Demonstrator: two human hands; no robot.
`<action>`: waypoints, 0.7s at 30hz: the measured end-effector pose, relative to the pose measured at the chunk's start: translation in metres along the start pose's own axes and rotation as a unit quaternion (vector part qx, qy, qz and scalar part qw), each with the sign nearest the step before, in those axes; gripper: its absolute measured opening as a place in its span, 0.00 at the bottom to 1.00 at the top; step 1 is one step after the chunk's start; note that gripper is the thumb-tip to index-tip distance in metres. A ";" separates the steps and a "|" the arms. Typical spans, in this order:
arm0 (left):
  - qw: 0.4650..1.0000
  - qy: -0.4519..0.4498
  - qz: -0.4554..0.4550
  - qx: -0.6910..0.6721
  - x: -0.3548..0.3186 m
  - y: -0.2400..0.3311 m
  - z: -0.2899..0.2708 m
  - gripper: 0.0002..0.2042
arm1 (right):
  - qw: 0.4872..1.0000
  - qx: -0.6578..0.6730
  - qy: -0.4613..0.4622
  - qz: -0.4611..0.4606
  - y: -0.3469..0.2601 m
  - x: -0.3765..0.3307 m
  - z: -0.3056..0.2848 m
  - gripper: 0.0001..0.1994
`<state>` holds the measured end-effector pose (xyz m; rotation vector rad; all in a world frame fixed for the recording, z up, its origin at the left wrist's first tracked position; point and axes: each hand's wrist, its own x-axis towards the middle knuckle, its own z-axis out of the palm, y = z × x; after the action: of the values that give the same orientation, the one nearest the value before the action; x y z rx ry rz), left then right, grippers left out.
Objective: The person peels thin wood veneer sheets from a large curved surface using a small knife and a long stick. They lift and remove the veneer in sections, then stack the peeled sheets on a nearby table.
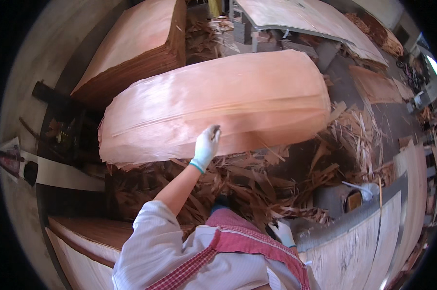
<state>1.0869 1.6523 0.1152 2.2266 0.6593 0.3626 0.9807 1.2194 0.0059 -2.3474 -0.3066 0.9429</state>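
A long stack of thin pinkish wood veneer sheets (237,92) lies across the middle, with ragged ends and a lengthwise crease or overlap. Over its near side is my left hand (207,146), in a white glove with a teal cuff. Its fingers are drawn together around something small and dark at the tips, too small to name. My right hand (282,233), gloved the same way, hangs low beside my red checked apron (257,244). Its fingers are partly hidden, and what they hold, if anything, does not show. Near it stands a stack of pale boards (344,256).
Torn veneer scraps (247,179) litter the floor around my feet and to the right. A tall veneer stack (131,43) stands at the far left, a sheet-topped table (305,19) at the back. Another stack (88,237) is at the near left.
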 end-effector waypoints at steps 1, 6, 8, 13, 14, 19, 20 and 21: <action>0.999 0.021 -0.045 0.013 0.032 -0.035 0.003 0.11 | 1.000 -0.008 0.007 0.018 -0.007 0.009 -0.002 0.25; 0.961 0.152 0.069 0.220 0.130 -0.116 -0.019 0.09 | 0.997 0.006 -0.028 0.068 -0.051 0.040 0.000 0.26; 0.950 0.133 0.088 0.268 0.145 -0.137 -0.024 0.11 | 0.998 0.022 -0.036 0.053 -0.071 0.054 0.007 0.27; 0.959 0.084 0.122 0.243 0.164 -0.168 -0.024 0.10 | 0.995 -0.002 -0.076 0.071 -0.112 0.081 0.013 0.24; 0.963 0.070 0.120 0.230 0.166 -0.172 -0.025 0.09 | 0.993 -0.023 -0.089 0.074 -0.116 0.086 0.014 0.24; 0.980 0.026 0.117 0.159 0.173 -0.173 -0.043 0.09 | 0.999 -0.023 -0.049 0.005 -0.115 0.101 0.025 0.28; 0.981 0.015 0.118 0.156 0.175 -0.172 -0.046 0.09 | 0.998 -0.028 -0.049 0.007 -0.124 0.105 0.021 0.28; 0.981 0.004 0.119 0.152 0.177 -0.172 -0.049 0.09 | 0.998 -0.033 -0.048 0.009 -0.130 0.107 0.020 0.28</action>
<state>1.1524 1.8789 0.0279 2.6083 0.4774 0.4113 1.0452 1.3765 0.0129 -2.3716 -0.3615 1.0713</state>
